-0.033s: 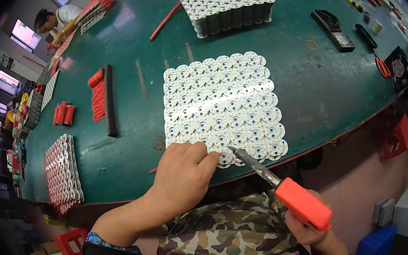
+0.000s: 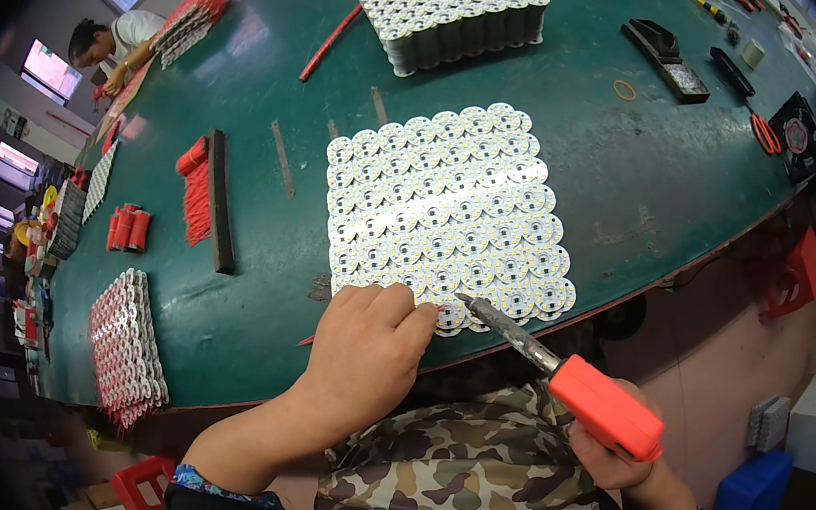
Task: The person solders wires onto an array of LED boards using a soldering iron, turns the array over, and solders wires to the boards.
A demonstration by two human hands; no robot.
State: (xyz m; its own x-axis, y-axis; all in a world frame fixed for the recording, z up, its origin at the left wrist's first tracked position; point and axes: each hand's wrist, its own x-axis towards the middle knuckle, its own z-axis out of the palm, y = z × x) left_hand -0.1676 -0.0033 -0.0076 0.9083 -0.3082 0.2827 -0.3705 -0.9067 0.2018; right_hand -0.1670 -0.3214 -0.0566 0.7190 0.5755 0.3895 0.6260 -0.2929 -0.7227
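A panel of round white LED circuit boards (image 2: 435, 198) lies on the green table in front of me. My left hand (image 2: 367, 346) is closed over the panel's near edge, pinching a thin red wire (image 2: 306, 341). One end of that wire peeks out by the thumb, and the other pokes out left of the hand. My right hand (image 2: 612, 455) grips a soldering iron (image 2: 607, 409) by its red handle. The iron's tip touches or hovers just over a board near the front edge, right beside the left fingertips; I cannot tell which.
A tall stack of board panels (image 2: 454, 29) stands at the back. To the left are a bundle of red wires (image 2: 195, 196), a dark bar (image 2: 221, 201), red wire rolls (image 2: 128, 228) and wired boards (image 2: 128, 344). A black tray (image 2: 667, 61) and orange-handled scissors (image 2: 766, 135) lie right. Another person (image 2: 120, 46) works far left.
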